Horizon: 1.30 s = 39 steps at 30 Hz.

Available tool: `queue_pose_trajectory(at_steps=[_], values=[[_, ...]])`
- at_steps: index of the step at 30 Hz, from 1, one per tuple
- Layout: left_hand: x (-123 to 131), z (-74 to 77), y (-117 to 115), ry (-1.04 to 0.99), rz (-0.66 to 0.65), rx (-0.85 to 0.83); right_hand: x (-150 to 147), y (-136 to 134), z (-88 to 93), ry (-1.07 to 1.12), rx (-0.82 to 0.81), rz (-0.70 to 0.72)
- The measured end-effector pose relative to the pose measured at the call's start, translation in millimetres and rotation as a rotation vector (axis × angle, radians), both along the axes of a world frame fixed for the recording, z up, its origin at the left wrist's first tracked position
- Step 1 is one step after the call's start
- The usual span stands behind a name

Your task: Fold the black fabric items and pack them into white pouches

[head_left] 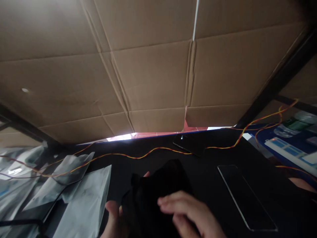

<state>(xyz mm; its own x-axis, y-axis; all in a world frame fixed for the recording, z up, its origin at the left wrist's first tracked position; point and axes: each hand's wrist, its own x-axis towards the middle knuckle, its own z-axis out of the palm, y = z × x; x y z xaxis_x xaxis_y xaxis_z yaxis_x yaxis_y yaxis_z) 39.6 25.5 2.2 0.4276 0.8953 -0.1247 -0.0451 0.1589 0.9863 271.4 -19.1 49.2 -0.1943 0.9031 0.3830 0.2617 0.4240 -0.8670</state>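
Observation:
A bunched piece of black cloth [158,188] lies between my two hands at the bottom middle of the view, over a black tabletop [213,185]. My left hand [114,219] grips the cloth from the left, thumb up against its edge, and a fingertip shows behind the cloth's top. My right hand [190,215] rests on top of the cloth with its fingers curled over the fabric. Much of both hands is cut off by the lower frame edge.
Several grey plastic bags [81,198] lie to the left. A dark phone [245,196] lies flat to the right, another dark device [189,143] further back. A red-yellow twisted wire [138,155] crosses the table. Cardboard panels [153,66] fill the back. Bottles [292,127] stand far right.

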Motion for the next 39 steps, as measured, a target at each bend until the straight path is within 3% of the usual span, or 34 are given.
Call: queue_pose_trajectory(at_steps=[2,4,7,9,11,12,16,18,23,28,31,33,36,39], values=[[-7.2,6.5,2.7,0.028,-0.011,-0.009,21.9,8.7,-13.6,-0.138,-0.079,-0.21],[-13.1,10.0,9.1,0.183,0.046,0.044,36.2,15.7,-32.9,-0.357,-0.026,-0.276],[-18.6,8.2,22.0,0.466,0.227,0.244,43.1,18.7,-60.8,-0.562,0.011,-0.307],[-19.6,8.8,25.8,0.638,0.383,0.45,44.7,17.4,-70.3,-0.591,-0.013,-0.352],[-17.7,15.2,21.9,0.79,0.478,0.638,48.0,15.5,-69.8,-0.572,-0.047,-0.39],[-15.9,20.1,17.5,0.848,0.452,0.701,50.7,14.5,-66.4,-0.556,-0.058,-0.393],[-10.2,34.5,-0.6,0.86,0.12,0.758,68.9,8.0,-40.8,-0.498,-0.101,-0.348],[-14.0,32.3,-0.6,0.802,0.095,0.713,82.1,4.6,-27.3,-0.482,-0.116,-0.332],[-31.6,18.0,26.1,0.767,0.368,0.649,110.3,22.4,-13.7,-0.497,-0.028,-0.469],[-13.4,27.5,31.2,0.882,0.531,0.839,92.7,50.1,-27.8,-0.537,0.102,-0.657],[2.8,34.8,16.8,0.842,0.375,0.948,67.4,33.0,-34.4,-0.526,0.176,-0.703],[7.0,31.2,9.9,0.85,0.198,0.979,53.6,13.3,-40.4,-0.545,0.186,-0.612],[-1.1,11.9,6.9,0.981,0.038,1.018,47.4,-9.8,-57.8,-0.64,0.206,-0.457],[-20.4,-9.3,4.7,1.106,0.005,1.021,62.3,-16.7,-75.4,-0.723,0.211,-0.371]])
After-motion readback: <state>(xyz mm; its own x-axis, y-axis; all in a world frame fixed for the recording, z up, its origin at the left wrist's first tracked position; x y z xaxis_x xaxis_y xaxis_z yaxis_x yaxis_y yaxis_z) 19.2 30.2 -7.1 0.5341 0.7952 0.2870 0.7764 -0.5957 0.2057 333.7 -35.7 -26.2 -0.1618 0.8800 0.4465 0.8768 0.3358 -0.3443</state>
